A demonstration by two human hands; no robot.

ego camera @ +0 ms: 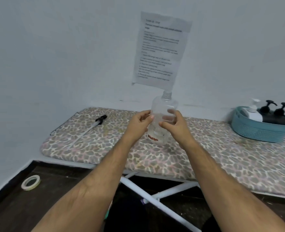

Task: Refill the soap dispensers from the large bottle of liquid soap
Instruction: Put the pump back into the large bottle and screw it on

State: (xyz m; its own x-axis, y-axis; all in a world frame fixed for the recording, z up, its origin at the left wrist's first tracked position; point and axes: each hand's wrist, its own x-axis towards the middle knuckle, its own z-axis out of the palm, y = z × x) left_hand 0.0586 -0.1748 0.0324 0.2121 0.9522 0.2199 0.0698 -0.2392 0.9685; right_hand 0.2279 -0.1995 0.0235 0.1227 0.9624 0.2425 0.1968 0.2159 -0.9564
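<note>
A clear plastic dispenser bottle [163,108] stands upright on the patterned ironing board [104,153], its threaded neck uncapped. My left hand [140,122] grips its left side with curled fingers. My right hand [173,124] wraps round its right side, fingers showing through the clear plastic. Its black pump head with a long clear tube [89,128] lies on the board to the left, apart from both hands.
A teal basket [259,131] at the board's right end holds one white pump bottle [254,113] and two black pump bottles [275,114]. A printed sheet [160,47] hangs on the wall behind. A tape roll [30,182] lies on the dark floor at lower left.
</note>
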